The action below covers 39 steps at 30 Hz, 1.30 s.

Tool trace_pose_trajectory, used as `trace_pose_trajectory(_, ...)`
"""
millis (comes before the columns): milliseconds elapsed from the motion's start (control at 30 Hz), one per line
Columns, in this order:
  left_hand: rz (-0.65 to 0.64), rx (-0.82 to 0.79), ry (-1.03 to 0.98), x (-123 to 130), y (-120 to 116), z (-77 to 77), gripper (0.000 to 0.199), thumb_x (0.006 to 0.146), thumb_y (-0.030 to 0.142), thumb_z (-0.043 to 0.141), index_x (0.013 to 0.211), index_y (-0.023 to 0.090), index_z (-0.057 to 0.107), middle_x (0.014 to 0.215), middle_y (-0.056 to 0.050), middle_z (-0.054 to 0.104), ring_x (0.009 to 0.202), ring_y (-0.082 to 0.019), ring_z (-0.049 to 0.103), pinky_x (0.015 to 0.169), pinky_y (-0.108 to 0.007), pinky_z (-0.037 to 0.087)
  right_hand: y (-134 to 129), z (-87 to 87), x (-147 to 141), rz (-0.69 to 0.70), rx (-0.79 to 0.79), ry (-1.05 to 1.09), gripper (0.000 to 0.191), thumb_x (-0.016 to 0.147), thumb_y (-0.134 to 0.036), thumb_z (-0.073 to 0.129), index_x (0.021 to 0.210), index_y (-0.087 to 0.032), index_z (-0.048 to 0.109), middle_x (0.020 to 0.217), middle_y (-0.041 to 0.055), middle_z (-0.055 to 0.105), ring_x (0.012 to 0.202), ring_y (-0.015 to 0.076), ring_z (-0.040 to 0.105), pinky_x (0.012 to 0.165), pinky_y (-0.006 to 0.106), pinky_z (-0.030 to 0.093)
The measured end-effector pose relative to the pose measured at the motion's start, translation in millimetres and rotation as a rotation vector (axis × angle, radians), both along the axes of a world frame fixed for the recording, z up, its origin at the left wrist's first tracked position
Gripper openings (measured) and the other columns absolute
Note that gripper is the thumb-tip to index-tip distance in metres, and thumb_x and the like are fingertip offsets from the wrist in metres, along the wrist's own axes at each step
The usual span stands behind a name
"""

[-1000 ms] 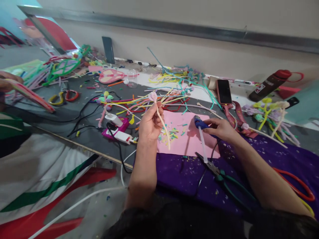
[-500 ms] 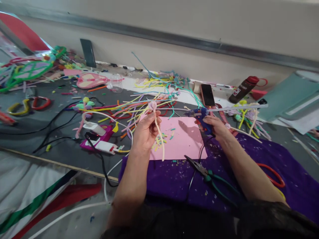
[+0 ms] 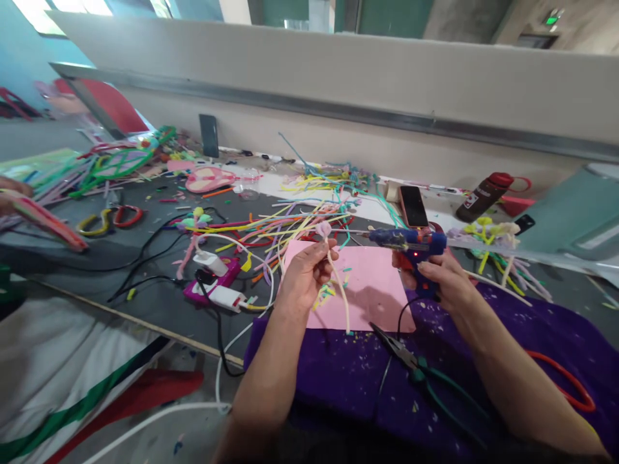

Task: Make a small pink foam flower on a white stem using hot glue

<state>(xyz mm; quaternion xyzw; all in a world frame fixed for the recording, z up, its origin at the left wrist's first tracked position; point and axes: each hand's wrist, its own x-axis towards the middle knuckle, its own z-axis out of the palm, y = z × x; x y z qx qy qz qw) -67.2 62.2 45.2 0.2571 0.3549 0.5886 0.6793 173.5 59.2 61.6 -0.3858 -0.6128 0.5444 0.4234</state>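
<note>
Between the fingertips of my left hand (image 3: 305,274) is a pipe-cleaner flower (image 3: 323,229) with a pale lilac head; its cream stem (image 3: 342,290) hangs down over a pink sheet (image 3: 367,283). My right hand (image 3: 442,277) is wrapped round the handle of a blue hot glue gun (image 3: 409,241). A small red light glows on the gun. Its nozzle points left towards the flower, with a gap between them, and a long clear glue stick sticks out behind. Cut pipe-cleaner bits lie on the sheet below my left hand.
Needle-nose pliers (image 3: 406,354) rest on a purple cloth (image 3: 338,367). A magenta power strip (image 3: 213,280) with cables sits at left, loose pipe cleaners (image 3: 290,225) behind. A phone (image 3: 413,206) and a bottle (image 3: 486,196) stand back right. Another person's hand (image 3: 14,193) is at far left.
My view has tilted up and shifted left. The glue gun has turned to show its side, nozzle towards the flower. My left hand keeps its hold. Another person's hand has come into view.
</note>
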Motion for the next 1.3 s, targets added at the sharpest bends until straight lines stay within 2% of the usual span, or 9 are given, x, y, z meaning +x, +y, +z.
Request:
trace_pose_trajectory(200,-0.016,0.004,0.009,2.8,-1.9,-1.5,0.024,0.065,0.029,0.068,0.083,0.014,0.066,0.061,0.001,0.059,0.041,-0.001,0.046,0.033,-0.01,0.029,-19.1,2.5,-14.9,0.066,0.051,-0.067,0.033,0.074,-0.043,0.053,0.092,-0.017,0.062,0.056,0.0027,0.055,0.05,0.0151,0.046,0.046,0.027,0.033)
trace_pose_trajectory(400,-0.026,-0.018,0.043,8.6,-3.1,-2.0,0.023,0.066,0.031,0.066,0.081,0.013,0.066,0.06,0.0,0.06,0.041,-0.002,0.048,0.034,-0.011,0.029,-30.7,-4.3,-22.9,0.062,0.081,-0.083,0.034,0.08,-0.046,0.05,0.093,-0.017,0.061,0.059,0.0024,0.056,0.052,0.0141,0.047,0.048,0.026,0.034)
trace_pose_trajectory(533,-0.047,-0.018,0.078,13.7,-4.6,-3.5,0.023,0.065,0.032,0.066,0.08,0.014,0.066,0.062,-0.002,0.063,0.041,-0.003,0.049,0.035,-0.013,0.03,-33.2,-7.4,-25.3,0.007,0.13,-0.119,0.034,0.081,-0.049,0.048,0.091,-0.018,0.06,0.061,0.0026,0.057,0.054,0.015,0.05,0.049,0.026,0.037)
trace_pose_trajectory(800,-0.08,0.069,0.082,17.3,-5.5,-7.8,0.023,0.065,0.032,0.067,0.079,0.014,0.066,0.064,-0.002,0.063,0.042,-0.004,0.049,0.036,-0.015,0.03,-35.9,-8.9,-27.5,-0.08,0.25,-0.228,0.037,0.083,-0.048,0.043,0.066,-0.017,0.056,0.06,0.0017,0.053,0.051,0.0121,0.046,0.048,0.025,0.037)
trace_pose_trajectory(967,-0.09,0.065,0.091,16.4,-5.9,-7.4,0.025,0.069,0.034,0.065,0.083,0.014,0.066,0.065,-0.002,0.063,0.043,-0.004,0.05,0.036,-0.014,0.03,-37.3,-10.7,-29.2,-0.149,0.25,-0.254,0.032,0.083,-0.045,0.045,0.074,-0.017,0.057,0.057,0.0003,0.051,0.05,0.0118,0.046,0.047,0.024,0.037)
trace_pose_trajectory(1167,-0.085,0.071,0.105,16.2,-6.6,-6.1,0.024,0.07,0.034,0.065,0.081,0.013,0.066,0.065,-0.002,0.062,0.043,-0.004,0.05,0.036,-0.014,0.03,-38.0,-11.1,-30.9,-0.158,0.252,-0.275,0.032,0.083,-0.044,0.045,0.066,-0.018,0.054,0.054,-0.0002,0.049,0.048,0.0113,0.043,0.045,0.024,0.036)
trace_pose_trajectory(1300,-0.087,0.081,0.1,16.0,-6.4,-6.9,0.024,0.07,0.034,0.065,0.082,0.013,0.065,0.065,-0.002,0.062,0.044,-0.004,0.05,0.036,-0.014,0.03,-36.6,-14.5,-29.7,-0.144,0.233,-0.289,0.032,0.084,-0.044,0.045,0.069,-0.016,0.054,0.054,-0.0004,0.049,0.049,0.0111,0.043,0.046,0.024,0.034)
